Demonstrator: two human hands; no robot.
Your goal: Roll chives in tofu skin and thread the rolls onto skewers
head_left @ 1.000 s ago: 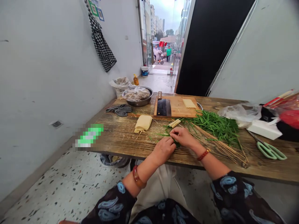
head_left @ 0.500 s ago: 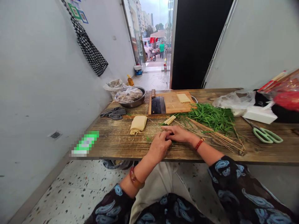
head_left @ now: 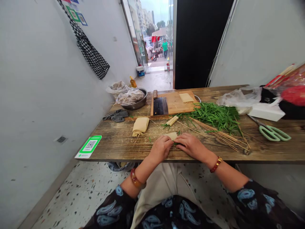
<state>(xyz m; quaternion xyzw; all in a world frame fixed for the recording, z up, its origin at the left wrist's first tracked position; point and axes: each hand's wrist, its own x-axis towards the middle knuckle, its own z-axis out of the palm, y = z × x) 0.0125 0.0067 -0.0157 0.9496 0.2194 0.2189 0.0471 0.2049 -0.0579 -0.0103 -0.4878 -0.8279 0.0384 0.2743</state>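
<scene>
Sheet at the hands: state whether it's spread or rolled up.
Partly spread: the sheet shows flat beyond the left hand and right hand, which hide its near end; cannot tell if that is rolled.

1. We sat at a wooden worktop [head_left: 111, 152] with dark, streaky grain.
2. Beyond its left edge we had a scuffed white wall [head_left: 45, 73].
3. Past its far edge we saw daylight through a glass door [head_left: 137, 35].
4. Right of that stood a tall black panel [head_left: 202, 41], then a pale grey wall [head_left: 259, 44].
5. Below the near edge we saw pale, speckled floor [head_left: 92, 187].
</scene>
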